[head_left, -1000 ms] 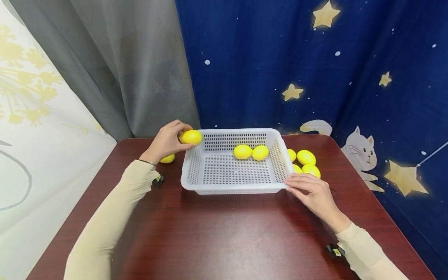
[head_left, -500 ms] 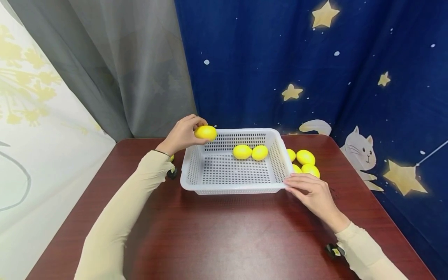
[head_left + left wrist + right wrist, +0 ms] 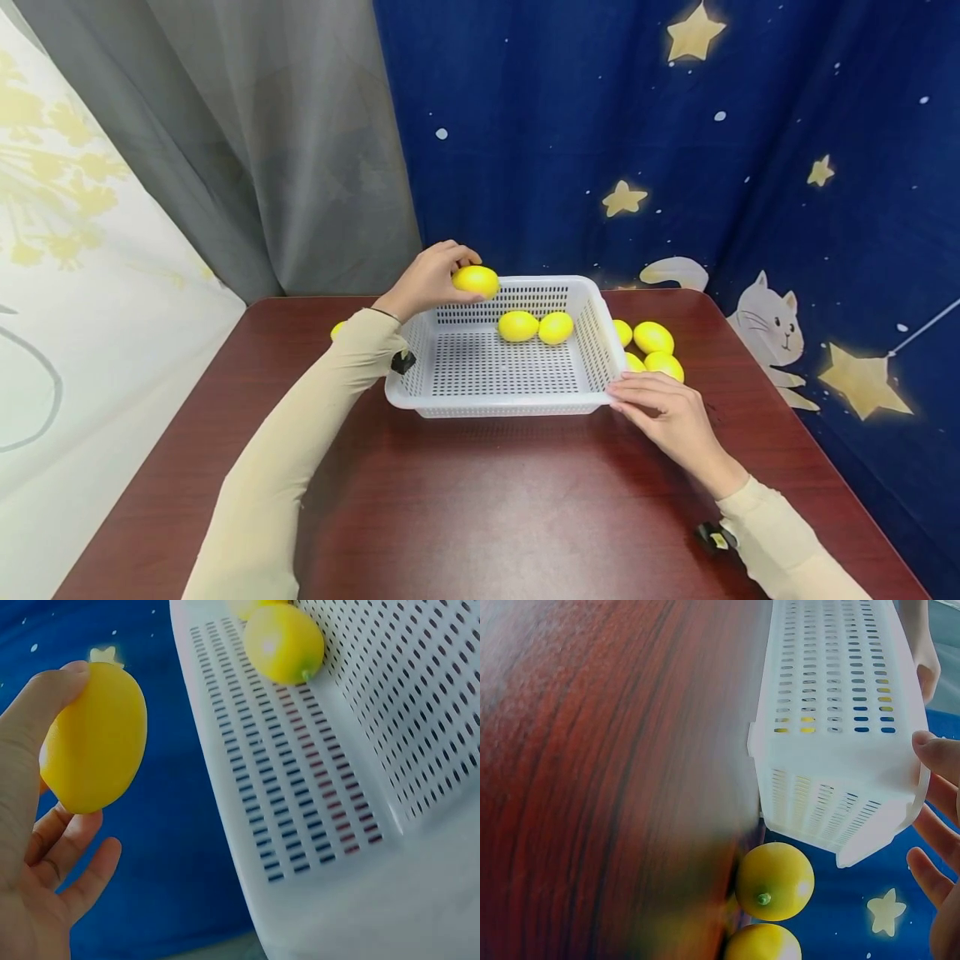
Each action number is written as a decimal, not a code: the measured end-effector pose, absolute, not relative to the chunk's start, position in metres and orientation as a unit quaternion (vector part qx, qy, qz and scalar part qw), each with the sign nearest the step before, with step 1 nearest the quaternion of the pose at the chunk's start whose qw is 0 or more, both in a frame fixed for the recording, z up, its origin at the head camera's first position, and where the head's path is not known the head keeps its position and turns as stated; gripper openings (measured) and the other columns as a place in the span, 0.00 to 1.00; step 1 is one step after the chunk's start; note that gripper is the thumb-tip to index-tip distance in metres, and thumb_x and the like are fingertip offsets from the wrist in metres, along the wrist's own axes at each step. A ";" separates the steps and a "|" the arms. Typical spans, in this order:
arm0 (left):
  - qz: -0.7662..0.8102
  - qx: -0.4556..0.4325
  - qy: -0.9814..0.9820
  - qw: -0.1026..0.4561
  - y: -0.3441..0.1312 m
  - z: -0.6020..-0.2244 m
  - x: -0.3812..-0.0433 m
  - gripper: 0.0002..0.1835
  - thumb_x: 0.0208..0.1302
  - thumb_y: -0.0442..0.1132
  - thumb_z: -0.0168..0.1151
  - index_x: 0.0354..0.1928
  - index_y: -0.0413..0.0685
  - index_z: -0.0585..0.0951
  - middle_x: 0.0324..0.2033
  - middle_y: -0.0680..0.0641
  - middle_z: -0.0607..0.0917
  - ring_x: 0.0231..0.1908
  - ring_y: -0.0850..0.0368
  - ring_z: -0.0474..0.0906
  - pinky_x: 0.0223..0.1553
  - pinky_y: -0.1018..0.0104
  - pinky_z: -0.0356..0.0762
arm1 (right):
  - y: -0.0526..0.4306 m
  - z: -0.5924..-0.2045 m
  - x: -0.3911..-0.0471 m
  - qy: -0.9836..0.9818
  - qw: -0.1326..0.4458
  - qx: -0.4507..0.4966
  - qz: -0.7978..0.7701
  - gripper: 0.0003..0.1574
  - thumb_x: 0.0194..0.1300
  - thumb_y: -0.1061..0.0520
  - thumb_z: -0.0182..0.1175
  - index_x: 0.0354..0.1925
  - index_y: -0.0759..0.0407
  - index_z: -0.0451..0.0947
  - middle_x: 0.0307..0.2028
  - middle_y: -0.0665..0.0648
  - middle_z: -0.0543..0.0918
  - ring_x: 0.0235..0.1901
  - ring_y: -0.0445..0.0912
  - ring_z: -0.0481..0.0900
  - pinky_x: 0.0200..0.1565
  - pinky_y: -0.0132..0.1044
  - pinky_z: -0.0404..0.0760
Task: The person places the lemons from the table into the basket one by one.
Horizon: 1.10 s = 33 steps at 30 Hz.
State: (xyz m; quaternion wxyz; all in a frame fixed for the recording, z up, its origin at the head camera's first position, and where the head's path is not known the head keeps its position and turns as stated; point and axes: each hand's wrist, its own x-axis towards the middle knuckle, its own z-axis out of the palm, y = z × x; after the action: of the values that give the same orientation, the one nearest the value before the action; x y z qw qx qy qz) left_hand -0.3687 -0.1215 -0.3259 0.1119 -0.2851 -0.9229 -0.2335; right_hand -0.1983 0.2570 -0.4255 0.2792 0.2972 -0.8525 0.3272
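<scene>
My left hand [image 3: 435, 279] grips a yellow lemon [image 3: 477, 282] above the back left part of a white perforated plastic basket [image 3: 510, 404]. In the left wrist view the thumb lies on one side of that lemon [image 3: 101, 742], with fingers behind and below it. Two lemons [image 3: 518, 326] lie side by side inside the basket near its back. My right hand [image 3: 667, 412] pinches the basket's front right corner, thumb on one side of the rim and fingers on the other, as the right wrist view shows.
Several lemons [image 3: 654, 338] lie on the table right of the basket, close by my right hand. Another lemon [image 3: 337, 330] sits left of it, mostly hidden by my left sleeve. Behind the dark red table [image 3: 480, 508] hang grey and blue curtains [image 3: 540, 150].
My left hand has carried its lemon rightward, from the basket's left rim to over its back left part. The right hand has stayed at the front right corner.
</scene>
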 end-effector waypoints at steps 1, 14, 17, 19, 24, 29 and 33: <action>-0.232 -0.287 -0.923 0.110 -0.117 -0.327 -0.370 0.30 0.48 0.58 0.77 0.51 0.53 0.83 0.42 0.52 0.80 0.42 0.56 0.73 0.46 0.64 0.79 | 0.257 -0.426 -0.199 -0.850 0.282 0.300 0.328 0.26 0.41 0.62 0.80 0.43 0.53 0.89 0.41 0.52 0.91 0.48 0.47 0.85 0.60 0.13 0.70; -0.204 -0.316 -0.923 0.080 -0.071 -0.331 -0.378 0.29 0.48 0.60 0.76 0.50 0.54 0.84 0.41 0.52 0.79 0.41 0.57 0.72 0.44 0.67 0.79 | 0.256 -0.427 -0.199 -0.842 0.293 0.308 0.333 0.27 0.38 0.64 0.80 0.42 0.54 0.89 0.40 0.52 0.91 0.47 0.47 0.86 0.60 0.14 0.71; -0.196 -0.321 -0.924 0.071 -0.060 -0.332 -0.379 0.30 0.48 0.60 0.76 0.52 0.54 0.84 0.42 0.51 0.79 0.42 0.57 0.72 0.44 0.67 0.79 | 0.257 -0.426 -0.200 -0.844 0.290 0.305 0.333 0.28 0.38 0.64 0.80 0.43 0.53 0.89 0.40 0.52 0.91 0.47 0.47 0.85 0.60 0.14 0.71; -0.186 -0.320 -0.927 0.061 -0.053 -0.333 -0.379 0.31 0.48 0.62 0.75 0.53 0.54 0.83 0.43 0.51 0.79 0.43 0.57 0.73 0.45 0.68 0.80 | 0.257 -0.427 -0.200 -0.845 0.289 0.304 0.331 0.27 0.38 0.64 0.80 0.43 0.54 0.89 0.40 0.52 0.91 0.47 0.47 0.85 0.60 0.15 0.71; -0.173 -0.321 -0.930 0.039 -0.035 -0.337 -0.379 0.33 0.48 0.63 0.75 0.54 0.54 0.82 0.46 0.51 0.80 0.46 0.58 0.74 0.49 0.68 0.81 | 0.257 -0.427 -0.199 -0.849 0.285 0.301 0.327 0.26 0.40 0.62 0.80 0.43 0.54 0.89 0.40 0.51 0.91 0.49 0.45 0.85 0.60 0.14 0.70; -0.171 -0.332 -0.927 0.038 -0.018 -0.337 -0.377 0.33 0.49 0.64 0.73 0.54 0.54 0.82 0.46 0.51 0.81 0.45 0.57 0.75 0.48 0.67 0.80 | 0.257 -0.427 -0.198 -0.851 0.282 0.299 0.327 0.26 0.40 0.62 0.80 0.43 0.53 0.89 0.41 0.51 0.91 0.49 0.45 0.85 0.60 0.14 0.70; -0.162 -0.340 -0.926 0.029 -0.006 -0.342 -0.376 0.34 0.51 0.65 0.72 0.56 0.54 0.82 0.45 0.52 0.81 0.43 0.58 0.74 0.47 0.69 0.78 | 0.258 -0.427 -0.198 -0.852 0.279 0.298 0.327 0.27 0.40 0.62 0.80 0.44 0.52 0.89 0.41 0.51 0.91 0.49 0.44 0.85 0.61 0.14 0.70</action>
State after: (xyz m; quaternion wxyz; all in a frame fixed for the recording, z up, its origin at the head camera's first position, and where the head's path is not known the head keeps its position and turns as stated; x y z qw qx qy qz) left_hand -0.3765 -0.0064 -0.3423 0.0289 -0.3398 -0.9260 -0.1618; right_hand -0.1982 0.2576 -0.4270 0.2793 0.2978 -0.8524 0.3268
